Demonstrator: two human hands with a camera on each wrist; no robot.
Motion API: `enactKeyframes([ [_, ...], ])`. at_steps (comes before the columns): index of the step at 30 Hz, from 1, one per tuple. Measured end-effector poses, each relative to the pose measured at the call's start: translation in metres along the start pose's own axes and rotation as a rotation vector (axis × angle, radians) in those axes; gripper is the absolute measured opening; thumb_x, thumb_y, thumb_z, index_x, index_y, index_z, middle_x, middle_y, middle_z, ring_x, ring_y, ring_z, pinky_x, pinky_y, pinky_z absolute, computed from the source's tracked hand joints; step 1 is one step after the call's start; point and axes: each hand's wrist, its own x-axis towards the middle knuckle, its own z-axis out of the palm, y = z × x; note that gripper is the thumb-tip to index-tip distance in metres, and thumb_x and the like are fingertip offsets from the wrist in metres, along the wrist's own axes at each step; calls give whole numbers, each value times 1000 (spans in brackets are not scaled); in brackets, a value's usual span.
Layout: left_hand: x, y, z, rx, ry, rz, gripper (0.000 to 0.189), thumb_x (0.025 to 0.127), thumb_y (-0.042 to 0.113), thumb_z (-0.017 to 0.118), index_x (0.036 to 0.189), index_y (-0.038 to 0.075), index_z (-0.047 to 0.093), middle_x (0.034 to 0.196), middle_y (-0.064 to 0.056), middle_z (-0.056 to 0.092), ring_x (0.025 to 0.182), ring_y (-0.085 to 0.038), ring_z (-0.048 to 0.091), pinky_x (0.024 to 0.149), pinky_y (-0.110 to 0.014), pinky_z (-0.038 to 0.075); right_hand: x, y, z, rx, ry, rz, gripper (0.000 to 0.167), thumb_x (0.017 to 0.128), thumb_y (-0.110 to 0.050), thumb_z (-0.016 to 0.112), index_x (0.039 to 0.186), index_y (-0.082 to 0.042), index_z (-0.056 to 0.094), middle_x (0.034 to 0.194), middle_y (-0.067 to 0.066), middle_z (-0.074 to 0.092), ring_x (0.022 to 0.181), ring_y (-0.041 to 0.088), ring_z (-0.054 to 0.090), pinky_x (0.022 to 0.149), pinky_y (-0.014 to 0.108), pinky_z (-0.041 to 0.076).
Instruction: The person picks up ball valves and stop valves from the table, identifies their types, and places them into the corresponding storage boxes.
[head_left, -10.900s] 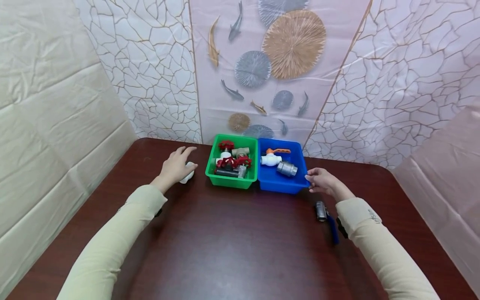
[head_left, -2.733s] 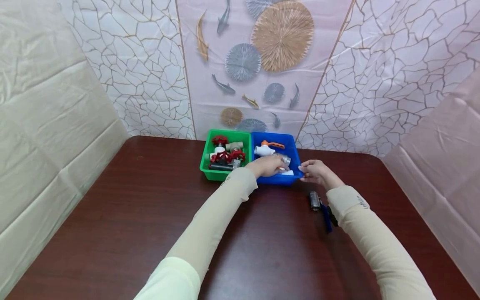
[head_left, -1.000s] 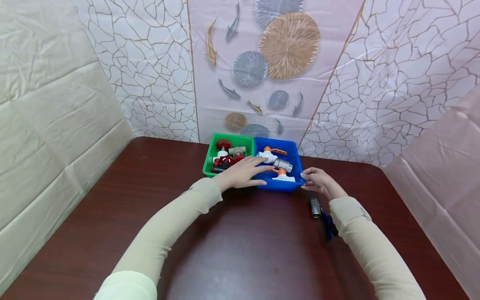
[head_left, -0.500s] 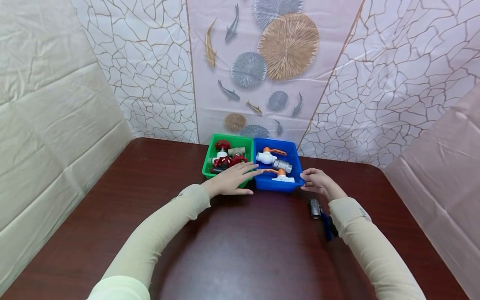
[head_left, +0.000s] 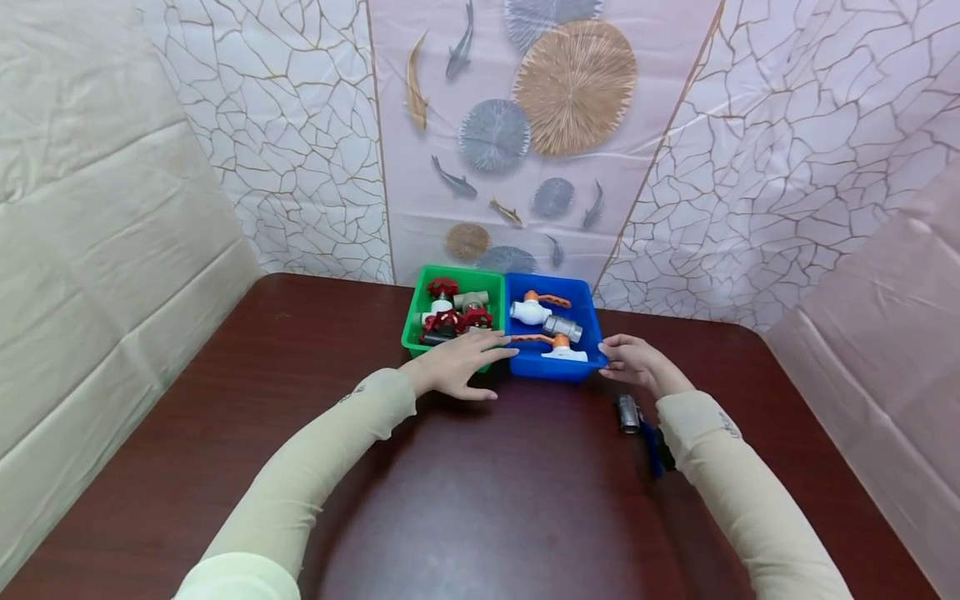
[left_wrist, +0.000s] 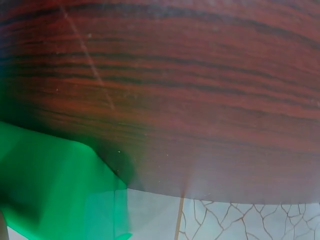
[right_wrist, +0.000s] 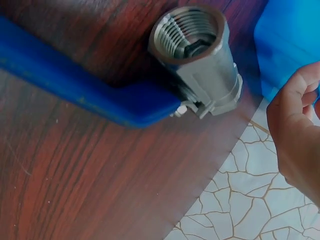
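Note:
My left hand hovers with straight, spread fingers over the front of the green bin, holding nothing. Red-wheeled valves and pipe fittings lie inside that bin, partly hidden by the hand. At the front right corner of the blue bin, my right hand pinches the rim. Inside the blue bin are a white ball valve with an orange lever, a silver metal fitting and a second white ball valve, its orange lever pointing left. A metal ball valve with a blue lever lies below the right hand.
Both bins stand side by side at the back of the dark red wooden table. Patterned cloth hangs directly behind them. Plain cloth walls close in the sides.
The white object under my left hand has gone from the table's left; a second white ball valve now lies in the blue bin. The emptied left hand has drawn back leftward; the right stays.

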Motion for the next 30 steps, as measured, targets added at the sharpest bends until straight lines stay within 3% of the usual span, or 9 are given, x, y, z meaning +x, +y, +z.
enactKeyframes([
  [6,-1,0,2,38,18,19,79,86,57,56,148,14,31,152,-14,31,143,-29,24,116,-46,22,0,-3,2,-8,45,13,8,98,-9,45,104,-4,45,71,-2,55,63,8,57,62,20,54],
  [15,-3,-2,3,64,37,40,82,84,57,59,148,12,32,152,-15,32,143,-30,25,115,-49,25,-9,-2,13,-60,222,-55,30,94,-13,55,118,3,45,65,-5,56,56,5,58,61,22,55],
  [21,-2,-1,3,47,46,40,83,83,58,59,147,12,33,151,-16,32,143,-30,25,114,-51,25,-22,3,10,-290,119,-92,43,100,-26,45,125,8,41,75,-3,55,65,6,59,69,27,55],
  [30,-4,1,3,51,59,34,81,84,57,59,147,12,35,152,-14,33,142,-29,27,116,-46,24,-43,12,2,-525,2,-204,40,100,-22,46,122,11,44,86,7,59,67,11,56,61,29,52],
])
